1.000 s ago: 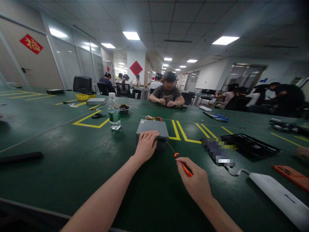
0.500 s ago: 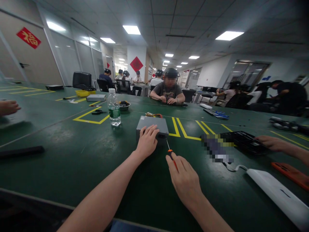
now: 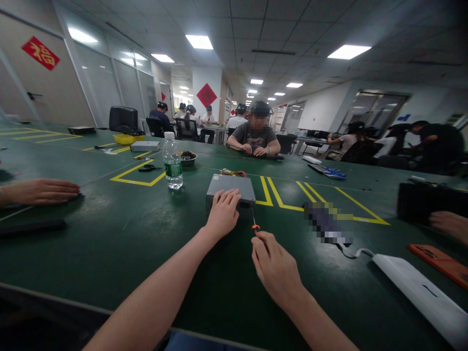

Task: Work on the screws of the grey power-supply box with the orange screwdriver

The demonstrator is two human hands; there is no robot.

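A grey metal computer power supply (image 3: 241,184) sits on the green table in front of me, a bundle of coloured wires (image 3: 234,172) at its far side. My left hand (image 3: 224,213) holds it, fingers laid over the top and the thumb down at the near face. In my right hand (image 3: 277,263) is a screwdriver (image 3: 255,227) with an orange and black handle, mostly covered by my curled fingers. Its thin shaft points up at the box's near right corner; the tip's exact contact is too small to make out.
A water bottle (image 3: 173,163) and a metal bowl (image 3: 188,158) stand left of the box. To the right lie a white power bank-like slab (image 3: 417,287) and an orange phone (image 3: 438,263). Other people's hands (image 3: 44,191) reach in at both sides. A person (image 3: 256,134) sits opposite.
My right-hand fingers have curled more around the screwdriver handle, while the power supply and left hand stay put. At right, a neighbour's black case has been tilted up and shifted right; another hand reached in at left.
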